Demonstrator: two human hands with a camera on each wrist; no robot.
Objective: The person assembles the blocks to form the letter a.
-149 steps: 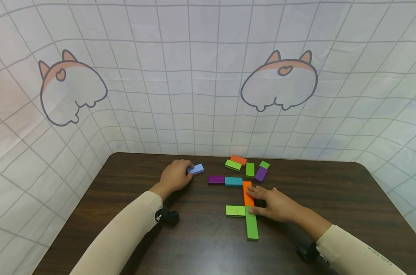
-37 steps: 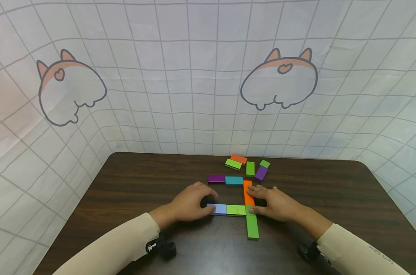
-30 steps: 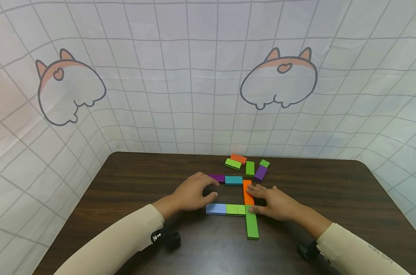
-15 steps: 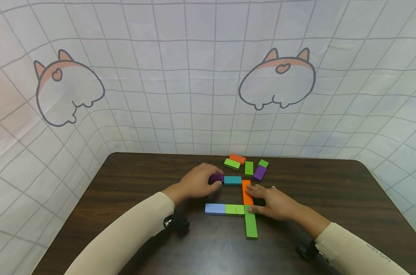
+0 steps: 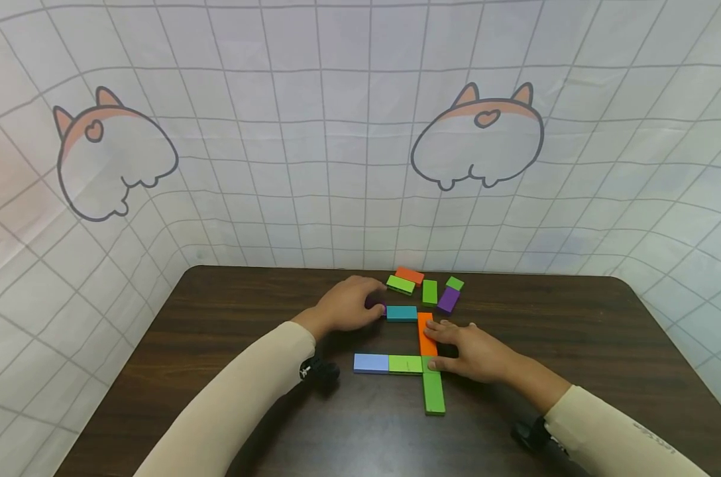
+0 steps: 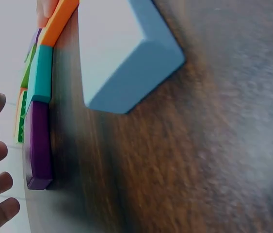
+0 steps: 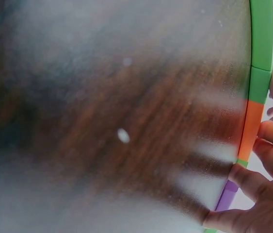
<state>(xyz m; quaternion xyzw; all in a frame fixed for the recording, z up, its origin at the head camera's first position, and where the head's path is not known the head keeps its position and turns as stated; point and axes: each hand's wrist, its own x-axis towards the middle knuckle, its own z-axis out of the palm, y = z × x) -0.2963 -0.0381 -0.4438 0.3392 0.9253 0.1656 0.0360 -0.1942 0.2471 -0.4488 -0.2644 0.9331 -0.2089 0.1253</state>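
My left hand point(image 5: 348, 303) hovers over a dark purple block point(image 6: 39, 141), which it mostly hides in the head view. The left wrist view shows its fingers spread and apart from the block. To the right, end to end, lies a teal block point(image 5: 401, 314), whose far end meets an orange block point(image 5: 427, 334). My right hand point(image 5: 476, 351) rests its outstretched fingers on the orange block and its thumb on a small green piece. Below that piece runs a longer green block point(image 5: 434, 395); leftward from it lie a lime block point(image 5: 405, 364) and a light blue block point(image 5: 370, 363).
Behind the row lie loose blocks: a red-orange one point(image 5: 409, 275), a lime one point(image 5: 401, 285), a green one point(image 5: 429, 292) and a purple one point(image 5: 448, 300) against a small green one point(image 5: 454, 283). A white gridded curtain point(image 5: 277, 165) surrounds the dark wooden table point(image 5: 217, 344).
My left hand brought the light blue block from the back left to the lime block's left end, let go, then moved up to the dark purple block. My right hand has stayed put.
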